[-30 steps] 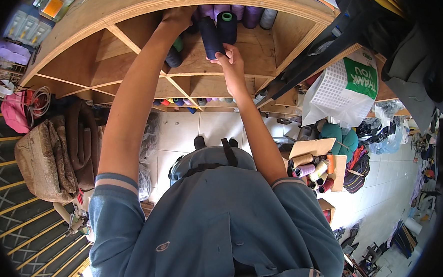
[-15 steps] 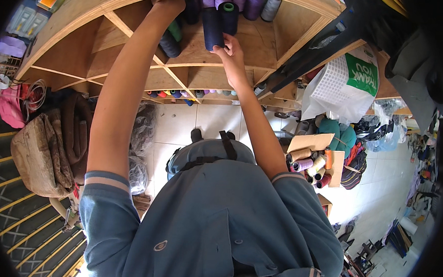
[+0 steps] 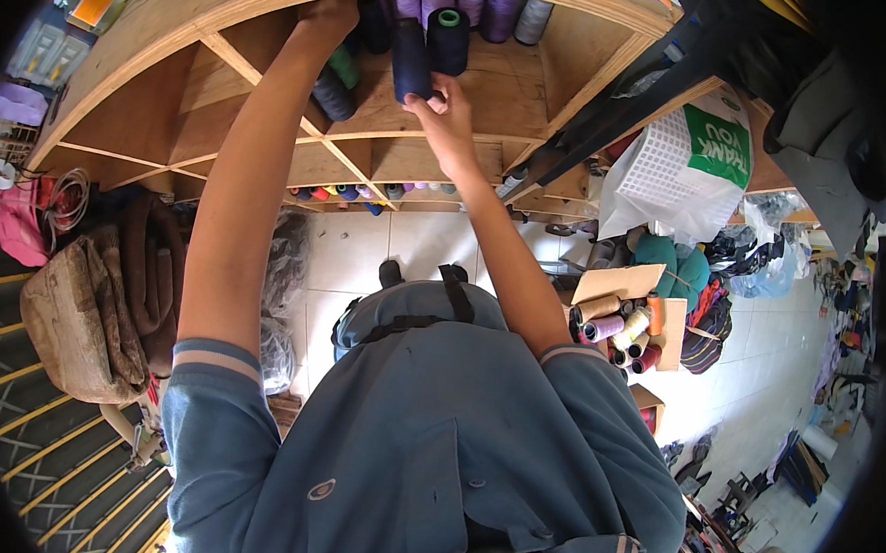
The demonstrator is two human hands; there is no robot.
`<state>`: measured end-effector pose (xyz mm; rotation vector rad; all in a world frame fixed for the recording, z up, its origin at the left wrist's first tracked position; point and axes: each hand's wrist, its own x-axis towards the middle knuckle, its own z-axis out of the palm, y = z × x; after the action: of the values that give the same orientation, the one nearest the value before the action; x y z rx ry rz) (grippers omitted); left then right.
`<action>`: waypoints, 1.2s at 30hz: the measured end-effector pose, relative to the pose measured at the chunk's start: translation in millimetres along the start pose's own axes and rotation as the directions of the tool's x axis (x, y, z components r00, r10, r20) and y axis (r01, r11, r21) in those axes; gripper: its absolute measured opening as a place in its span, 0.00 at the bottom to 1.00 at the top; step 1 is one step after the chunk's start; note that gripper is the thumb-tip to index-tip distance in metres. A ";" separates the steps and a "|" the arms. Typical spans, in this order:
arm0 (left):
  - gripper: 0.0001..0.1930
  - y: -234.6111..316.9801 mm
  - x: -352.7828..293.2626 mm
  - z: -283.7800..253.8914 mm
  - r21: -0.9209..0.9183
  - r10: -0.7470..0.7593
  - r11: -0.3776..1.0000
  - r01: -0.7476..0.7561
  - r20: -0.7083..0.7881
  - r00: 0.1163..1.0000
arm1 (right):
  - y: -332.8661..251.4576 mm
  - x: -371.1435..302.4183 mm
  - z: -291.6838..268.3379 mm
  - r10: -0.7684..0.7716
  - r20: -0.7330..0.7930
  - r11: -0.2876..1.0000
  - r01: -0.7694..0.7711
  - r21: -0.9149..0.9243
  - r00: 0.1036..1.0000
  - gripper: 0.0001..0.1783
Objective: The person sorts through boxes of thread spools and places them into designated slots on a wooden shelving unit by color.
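My right hand (image 3: 441,116) is closed around the lower end of a dark navy thread spool (image 3: 411,63), which tilts inside a wooden compartment. Just beside it stands another dark spool (image 3: 447,42) with a green core. My left hand (image 3: 328,15) reaches up into the same shelf, its fingers hidden behind the wooden front edge, so what it touches cannot be seen. Below that hand lie a green spool (image 3: 344,65) and a dark grey spool (image 3: 333,94). Purple spools (image 3: 503,17) and a grey spool (image 3: 533,22) line the back.
Wooden dividers (image 3: 341,161) split the shelf, with small coloured spools in a lower row. A cardboard box (image 3: 671,334) of thread cones sits on the tiled floor at right, below a white and green plastic bag (image 3: 679,169). Folded brown cloth (image 3: 86,308) lies at left.
The whole view has shifted slightly, the shelf moving a little left. My right hand still grips the navy spool, and the left hand stays up in the shelf.
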<state>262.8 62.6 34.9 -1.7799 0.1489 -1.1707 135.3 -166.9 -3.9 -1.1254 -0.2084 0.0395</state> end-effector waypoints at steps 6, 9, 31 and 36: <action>0.19 -9.6 0.5 -4.0 -0.607 -0.084 0.741 0.287 0.341 0.936 | 8.8 13.1 37.5 -0.125 -0.039 0.930 0.103 -0.354 0.991 0.21; 0.22 -36.7 51.7 -60.6 -0.799 0.103 0.379 0.468 0.539 0.836 | 9.6 22.2 28.9 -0.176 -0.105 0.935 0.133 -0.329 0.979 0.24; 0.34 -49.8 63.7 -82.7 -0.746 0.254 0.468 0.474 0.627 0.737 | -11.0 51.4 0.7 -0.392 -0.039 0.417 0.140 -0.898 0.919 0.32; 0.40 -49.1 59.8 -85.8 -0.723 0.251 0.533 0.440 0.632 0.733 | -7.1 63.8 7.0 -0.333 -0.051 0.502 0.131 -0.855 0.941 0.34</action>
<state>211.0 0.2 117.0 -3.0576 0.1916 -0.3681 196.0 -154.9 14.7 -2.0749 -0.1886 -0.4897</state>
